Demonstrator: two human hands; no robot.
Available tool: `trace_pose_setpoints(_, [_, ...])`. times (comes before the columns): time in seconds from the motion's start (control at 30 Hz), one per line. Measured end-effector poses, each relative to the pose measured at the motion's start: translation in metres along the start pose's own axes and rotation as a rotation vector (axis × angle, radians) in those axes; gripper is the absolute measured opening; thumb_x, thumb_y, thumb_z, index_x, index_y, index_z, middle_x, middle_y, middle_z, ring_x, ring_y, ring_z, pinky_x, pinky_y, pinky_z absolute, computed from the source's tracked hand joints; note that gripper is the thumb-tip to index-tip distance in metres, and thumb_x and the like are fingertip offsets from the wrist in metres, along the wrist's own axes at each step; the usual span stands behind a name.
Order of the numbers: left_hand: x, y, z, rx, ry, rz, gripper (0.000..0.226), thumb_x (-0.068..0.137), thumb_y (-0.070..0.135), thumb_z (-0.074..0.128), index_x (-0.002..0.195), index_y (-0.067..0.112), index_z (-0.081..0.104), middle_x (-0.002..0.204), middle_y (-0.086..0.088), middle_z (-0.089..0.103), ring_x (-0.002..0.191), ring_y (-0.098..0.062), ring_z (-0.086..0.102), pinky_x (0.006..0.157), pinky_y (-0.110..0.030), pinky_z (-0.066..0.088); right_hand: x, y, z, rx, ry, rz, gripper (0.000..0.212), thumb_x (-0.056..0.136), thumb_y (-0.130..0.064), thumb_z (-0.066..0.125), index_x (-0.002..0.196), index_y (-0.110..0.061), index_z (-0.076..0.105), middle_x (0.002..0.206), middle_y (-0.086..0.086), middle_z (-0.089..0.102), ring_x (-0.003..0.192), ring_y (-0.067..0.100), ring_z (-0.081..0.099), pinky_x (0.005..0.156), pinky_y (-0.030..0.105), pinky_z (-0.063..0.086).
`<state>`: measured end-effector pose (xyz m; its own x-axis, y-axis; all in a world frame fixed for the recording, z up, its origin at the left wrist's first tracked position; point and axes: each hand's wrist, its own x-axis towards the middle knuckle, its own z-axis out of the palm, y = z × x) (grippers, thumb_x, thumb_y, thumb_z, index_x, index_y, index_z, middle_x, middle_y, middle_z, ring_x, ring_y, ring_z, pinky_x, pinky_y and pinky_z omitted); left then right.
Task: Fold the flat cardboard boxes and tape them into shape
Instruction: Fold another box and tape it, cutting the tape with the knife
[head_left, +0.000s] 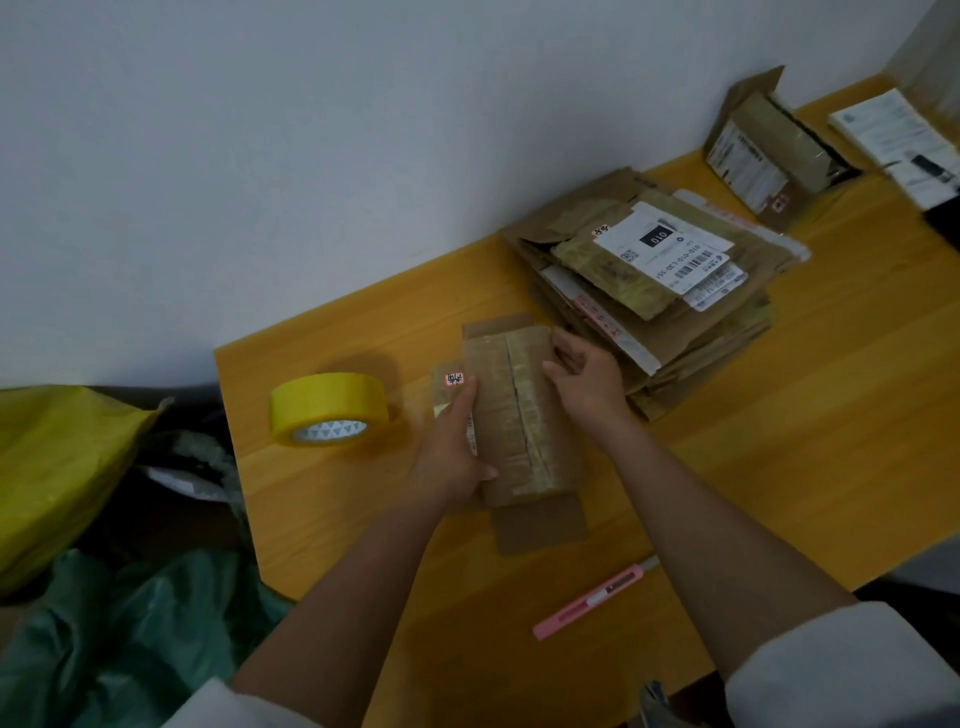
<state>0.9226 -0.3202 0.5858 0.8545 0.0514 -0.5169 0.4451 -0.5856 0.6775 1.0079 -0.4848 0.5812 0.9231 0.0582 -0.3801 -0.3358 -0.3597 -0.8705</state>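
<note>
Box: small brown cardboard box w/ glossy tape strips (522, 415) sat mid-table on the yellow wooden table (779, 467), long axis running near-to-far, taped seam along it; plain flap sticking out at near end, another at far end.
L hand: left hand (452, 452) lay along box's left side, fingers fairly straight & pressed flat to it, thumb hooked over the near-left top edge.
R hand: right hand (587, 379) at far-right corner, fingers curled & pinching the box edge there.
Key relation: box sat between both hands; near flap closer to L hand, far flap closer to R hand – prob. flaps get folded next, just my guess.
Tape: yellow tape roll w/ white core (330, 408) left of box, apart from it, L hand nearer.
Cutter: pink utility knife (592, 597) near edge, btwn forearms.
Stock: pile of flattened brown cartons w/ white labels (660, 280) right-far of box, just beside R hand.
</note>
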Motion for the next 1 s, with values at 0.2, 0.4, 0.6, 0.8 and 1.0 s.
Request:
trace_pose_setpoints(0.2, [0.001, -0.002, 0.002, -0.018, -0.006, 0.000, 0.117, 0.071, -0.006, 0.078, 0.155, 0.027, 0.005, 0.158, -0.004, 0.023, 0.143, -0.024, 0.026, 0.108, -0.035, 0.035, 0.003, 0.001, 0.001, -0.061, 0.028, -0.053, 0.041, 0.092, -0.011, 0.065, 0.132, -0.012, 0.058, 0.135, 0.004, 0.058, 0.122, 0.014, 0.055, 0.101, 0.023, 0.043])
trace_pose_setpoints(0.4, [0.002, -0.005, 0.003, -0.018, -0.007, -0.006, 0.118, 0.072, -0.004, 0.078, 0.154, 0.033, 0.002, 0.158, 0.000, 0.024, 0.143, -0.023, 0.028, 0.107, -0.036, 0.039, 0.014, -0.005, 0.001, -0.111, 0.127, -0.079, 0.040, 0.093, -0.018, 0.065, 0.132, -0.009, 0.059, 0.125, 0.003, 0.064, 0.106, 0.005, 0.057, 0.086, 0.009, 0.040])
trace_pose_setpoints(0.6, [0.001, -0.006, 0.003, -0.030, -0.004, -0.004, 0.118, 0.072, -0.006, 0.077, 0.155, 0.032, 0.003, 0.158, 0.001, 0.025, 0.141, -0.023, 0.030, 0.105, -0.040, 0.042, 0.030, -0.002, 0.008, -0.196, 0.292, -0.006, 0.019, 0.095, -0.013, 0.059, 0.107, -0.009, 0.073, 0.104, 0.007, 0.072, 0.096, 0.017, 0.066, 0.088, 0.031, 0.052])
trace_pose_setpoints(0.8, [0.003, -0.006, 0.004, -0.048, 0.004, -0.020, 0.119, 0.070, -0.007, 0.078, 0.155, 0.032, 0.005, 0.157, 0.001, 0.026, 0.140, -0.024, 0.032, 0.106, -0.044, 0.043, 0.030, -0.007, 0.013, -0.155, 0.341, 0.030, 0.009, 0.089, -0.007, 0.066, 0.096, -0.010, 0.070, 0.096, 0.004, 0.069, 0.086, 0.013, 0.062, 0.083, 0.029, 0.052])
trace_pose_setpoints(1.0, [0.003, -0.009, 0.005, -0.047, 0.006, -0.025, 0.119, 0.070, -0.007, 0.077, 0.155, 0.034, 0.004, 0.157, 0.001, 0.028, 0.139, -0.025, 0.034, 0.104, -0.045, 0.044, 0.022, -0.018, 0.010, -0.220, 0.210, 0.009, 0.027, 0.092, 0.001, 0.054, 0.112, -0.006, 0.071, 0.117, 0.009, 0.067, 0.108, 0.017, 0.060, 0.089, 0.020, 0.041])
